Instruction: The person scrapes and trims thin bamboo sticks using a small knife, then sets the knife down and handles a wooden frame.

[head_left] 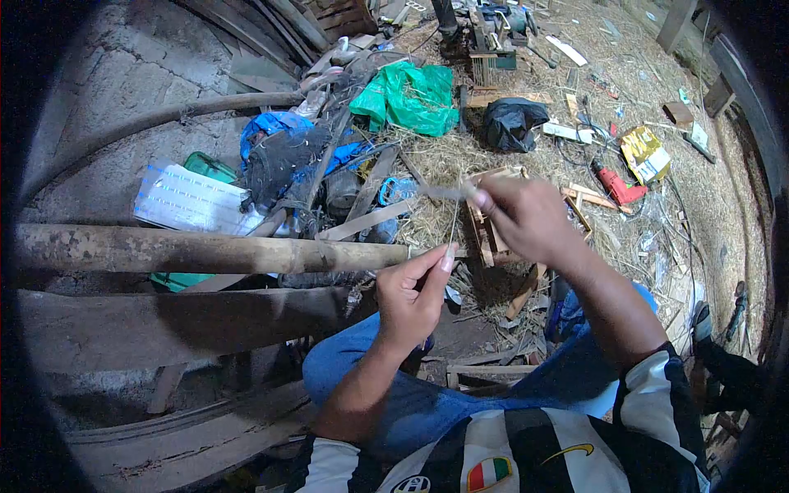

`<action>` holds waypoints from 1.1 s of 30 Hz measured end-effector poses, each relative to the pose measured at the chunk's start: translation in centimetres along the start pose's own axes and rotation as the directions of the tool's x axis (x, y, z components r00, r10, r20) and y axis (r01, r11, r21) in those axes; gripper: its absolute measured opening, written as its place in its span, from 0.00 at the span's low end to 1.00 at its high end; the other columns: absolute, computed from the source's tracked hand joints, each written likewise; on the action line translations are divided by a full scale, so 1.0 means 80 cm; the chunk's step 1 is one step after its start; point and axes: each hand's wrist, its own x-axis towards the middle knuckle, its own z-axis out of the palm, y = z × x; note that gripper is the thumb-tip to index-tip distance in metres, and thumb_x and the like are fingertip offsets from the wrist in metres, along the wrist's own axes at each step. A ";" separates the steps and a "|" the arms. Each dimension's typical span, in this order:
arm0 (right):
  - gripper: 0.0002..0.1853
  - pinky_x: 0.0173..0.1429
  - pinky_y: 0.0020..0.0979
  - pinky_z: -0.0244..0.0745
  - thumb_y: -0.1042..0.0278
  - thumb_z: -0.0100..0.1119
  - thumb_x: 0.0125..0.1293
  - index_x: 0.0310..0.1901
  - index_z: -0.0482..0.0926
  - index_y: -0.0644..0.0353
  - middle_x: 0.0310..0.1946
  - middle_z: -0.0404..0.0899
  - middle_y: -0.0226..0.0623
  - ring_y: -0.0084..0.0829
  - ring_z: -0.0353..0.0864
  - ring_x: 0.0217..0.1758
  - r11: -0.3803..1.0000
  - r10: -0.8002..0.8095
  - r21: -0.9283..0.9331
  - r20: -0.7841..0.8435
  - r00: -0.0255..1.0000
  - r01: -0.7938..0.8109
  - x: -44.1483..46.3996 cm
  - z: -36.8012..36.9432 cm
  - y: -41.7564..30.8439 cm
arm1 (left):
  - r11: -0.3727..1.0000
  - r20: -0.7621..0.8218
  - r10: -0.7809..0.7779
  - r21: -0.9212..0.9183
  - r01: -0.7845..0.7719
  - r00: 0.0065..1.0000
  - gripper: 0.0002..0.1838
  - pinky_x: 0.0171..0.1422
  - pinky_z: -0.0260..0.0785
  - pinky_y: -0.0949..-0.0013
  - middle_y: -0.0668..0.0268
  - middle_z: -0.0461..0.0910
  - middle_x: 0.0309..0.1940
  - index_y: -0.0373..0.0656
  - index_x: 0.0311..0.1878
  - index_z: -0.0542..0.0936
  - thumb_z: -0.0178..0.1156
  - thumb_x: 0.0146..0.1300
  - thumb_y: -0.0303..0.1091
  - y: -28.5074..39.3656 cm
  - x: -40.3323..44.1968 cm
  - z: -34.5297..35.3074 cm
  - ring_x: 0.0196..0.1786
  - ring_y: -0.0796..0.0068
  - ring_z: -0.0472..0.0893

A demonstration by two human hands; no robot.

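Observation:
Between the thumb and fingertips of my left hand (pixel 411 297) a thin pale sliver of wood (pixel 454 226) is pinched, pointing up and away from me. My right hand (pixel 530 220) is closed just above and to the right of it. From its fingers a greyish knife blade (pixel 440 192), smeared by motion, sticks out to the left across the sliver's upper end. Whether the blade touches the sliver I cannot tell. Behind the right hand is a small wooden frame (pixel 486 238), partly hidden.
A bamboo pole (pixel 214 251) runs in from the left towards my left hand, above a wooden plank (pixel 181 324). Straw and scraps cover the ground. A green plastic bag (pixel 411 97), a black bag (pixel 514 123), a red drill (pixel 618 182) and a yellow sack (pixel 644 154) lie beyond.

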 end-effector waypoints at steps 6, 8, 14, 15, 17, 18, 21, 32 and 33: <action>0.19 0.34 0.51 0.73 0.48 0.48 0.74 0.34 0.77 0.54 0.25 0.79 0.45 0.52 0.81 0.32 0.999 0.007 0.039 0.001 1.000 -0.007 -0.006 0.009 0.009 | 1.000 0.009 -0.024 0.009 0.024 1.000 0.12 0.23 0.58 0.80 0.76 0.76 0.21 0.34 0.52 0.85 0.61 0.70 0.28 0.003 0.003 -0.004 0.20 0.91 0.67; 0.20 0.33 0.52 0.72 0.47 0.48 0.74 0.33 0.77 0.54 0.24 0.78 0.47 0.54 0.81 0.32 0.989 0.144 -0.029 -0.054 0.988 -0.145 0.004 -0.003 0.018 | 1.000 0.028 -0.023 -0.006 0.024 0.999 0.11 0.23 0.58 0.80 0.76 0.76 0.21 0.34 0.51 0.85 0.61 0.70 0.28 0.004 0.007 -0.004 0.20 0.91 0.67; 0.17 0.31 0.49 0.71 0.51 0.51 0.74 0.34 0.77 0.55 0.23 0.77 0.47 0.53 0.80 0.30 0.991 0.121 0.078 -0.138 0.983 -0.111 -0.004 -0.002 0.013 | 0.994 0.019 -0.111 -0.022 0.111 0.994 0.11 0.22 0.57 0.80 0.76 0.77 0.23 0.34 0.50 0.86 0.61 0.70 0.29 0.014 0.005 -0.004 0.20 0.90 0.67; 0.15 0.31 0.46 0.70 0.55 0.53 0.74 0.35 0.78 0.57 0.22 0.75 0.46 0.52 0.79 0.29 0.994 0.085 0.083 -0.148 0.985 -0.073 -0.006 -0.002 0.011 | 0.993 0.018 -0.114 -0.023 0.115 0.993 0.11 0.22 0.57 0.80 0.75 0.77 0.23 0.35 0.50 0.86 0.61 0.70 0.28 0.012 0.004 -0.004 0.20 0.90 0.67; 0.17 0.32 0.51 0.71 0.49 0.52 0.72 0.33 0.77 0.53 0.24 0.77 0.45 0.52 0.80 0.30 0.996 0.049 0.081 -0.156 0.987 -0.037 -0.010 0.001 0.009 | 0.994 0.020 -0.106 -0.027 0.107 0.994 0.10 0.22 0.57 0.80 0.75 0.77 0.23 0.35 0.50 0.86 0.61 0.70 0.28 0.009 0.003 -0.002 0.20 0.91 0.67; 0.17 0.32 0.51 0.72 0.50 0.53 0.72 0.33 0.77 0.53 0.24 0.77 0.44 0.52 0.80 0.30 0.998 -0.030 0.052 -0.132 0.991 0.037 -0.014 0.001 0.003 | 0.998 0.018 -0.057 -0.017 0.057 0.998 0.10 0.22 0.57 0.80 0.75 0.78 0.23 0.35 0.50 0.86 0.62 0.70 0.28 0.007 0.002 -0.002 0.20 0.91 0.67; 0.16 0.32 0.51 0.73 0.50 0.52 0.72 0.34 0.77 0.54 0.24 0.78 0.44 0.51 0.81 0.30 0.999 -0.012 -0.031 -0.124 0.992 0.009 -0.008 -0.007 0.017 | 0.999 0.018 -0.023 -0.030 0.024 1.000 0.10 0.22 0.57 0.81 0.75 0.78 0.22 0.35 0.49 0.86 0.62 0.69 0.27 0.003 0.000 0.000 0.19 0.91 0.67; 0.20 0.32 0.27 0.66 0.50 0.63 0.69 0.34 0.80 0.63 0.23 0.74 0.27 0.17 0.69 0.29 0.738 0.214 0.659 -0.019 0.977 -0.149 0.001 0.007 0.019 | 0.991 0.116 -0.128 -0.033 0.133 0.985 0.11 0.21 0.57 0.81 0.73 0.78 0.21 0.34 0.51 0.84 0.63 0.69 0.28 0.002 -0.006 0.001 0.18 0.90 0.69; 0.20 0.32 0.27 0.66 0.50 0.63 0.69 0.34 0.80 0.63 0.23 0.74 0.27 0.17 0.69 0.29 0.737 0.220 0.658 -0.022 0.975 -0.151 0.001 0.011 0.020 | 0.991 0.122 -0.128 -0.033 0.133 0.984 0.11 0.21 0.57 0.81 0.73 0.78 0.21 0.34 0.51 0.84 0.63 0.69 0.28 0.002 -0.006 0.003 0.18 0.90 0.69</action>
